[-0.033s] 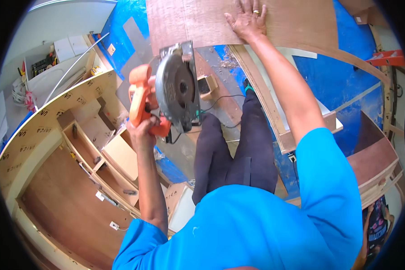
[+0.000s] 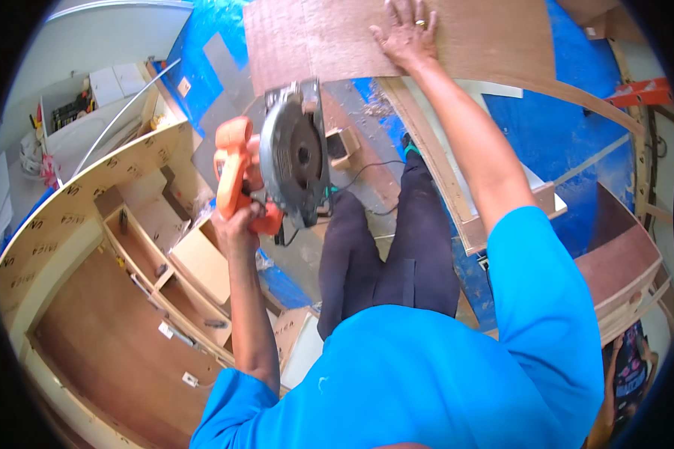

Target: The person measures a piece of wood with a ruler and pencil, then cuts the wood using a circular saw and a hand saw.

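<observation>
My left hand [image 2: 237, 223] is wrapped round the rear handle of an orange and grey circular saw [image 2: 293, 150]. The saw is tilted with its round guard and blade side toward my right. The front of its base plate meets or slightly overlaps the near edge of a thin brown plywood sheet [image 2: 487, 45]; whether they touch, I cannot tell. On top of that sheet my right hand [image 2: 408, 37] lies flat, fingers spread, with a ring on one finger. Beneath the sheet, a long wooden frame [image 2: 419, 138] runs back toward me along my right leg.
A dark cord [image 2: 367, 166] trails near my feet, beside a small open box [image 2: 342, 146]. Wooden cabinet frames [image 2: 174, 299] stand on the left. Far right are an orange metal piece [image 2: 638, 91] and a brown wooden box [image 2: 618, 266]. Another person [image 2: 629, 374] shows at lower right.
The saw has come slightly toward me, its front plate now lower against the sheet's edge. My right hand stays flat on the plywood. The whole view has shifted a little.
</observation>
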Demonstrator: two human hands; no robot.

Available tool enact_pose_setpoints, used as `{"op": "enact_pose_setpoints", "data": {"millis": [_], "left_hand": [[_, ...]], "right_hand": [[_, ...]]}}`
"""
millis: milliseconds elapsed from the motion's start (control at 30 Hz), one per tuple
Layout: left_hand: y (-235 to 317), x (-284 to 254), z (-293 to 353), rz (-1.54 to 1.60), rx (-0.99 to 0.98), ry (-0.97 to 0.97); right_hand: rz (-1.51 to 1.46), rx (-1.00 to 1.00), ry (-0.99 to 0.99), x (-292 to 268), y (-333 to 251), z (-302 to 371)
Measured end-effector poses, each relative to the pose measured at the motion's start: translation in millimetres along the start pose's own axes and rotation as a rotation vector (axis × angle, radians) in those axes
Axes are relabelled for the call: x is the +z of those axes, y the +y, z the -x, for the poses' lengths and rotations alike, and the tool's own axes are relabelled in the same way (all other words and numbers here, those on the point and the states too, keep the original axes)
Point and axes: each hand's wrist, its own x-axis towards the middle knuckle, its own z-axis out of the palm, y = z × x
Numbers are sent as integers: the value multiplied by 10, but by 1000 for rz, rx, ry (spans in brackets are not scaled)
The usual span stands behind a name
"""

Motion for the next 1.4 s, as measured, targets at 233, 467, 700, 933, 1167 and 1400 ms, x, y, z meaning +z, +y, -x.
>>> {"op": "enact_pose_setpoints", "data": {"millis": [233, 467, 700, 933, 1167, 1400], "left_hand": [[-448, -647, 720, -116, -106, -167], [-147, -727, 779, -403, 76, -549], [-283, -659, 655, -517, 143, -881], [-551, -238, 1875, -733, 359, -1265], [-1213, 336, 2746, -877, 506, -1416], [-2955, 1449, 3406, -962, 366, -1492]], "right_hand": [[-332, 157, -331, -982, 337, 794], [-669, 543, -195, -2628, -201, 4422], [-479, 1170, -504, -3458, -1443, 7531], [-273, 1233, -45, -3773, -863, 8949], [-115, 1243, 252, -4609, 1324, 8088], [-5, 1229, 191, -4243, 3768, 8470]]}}
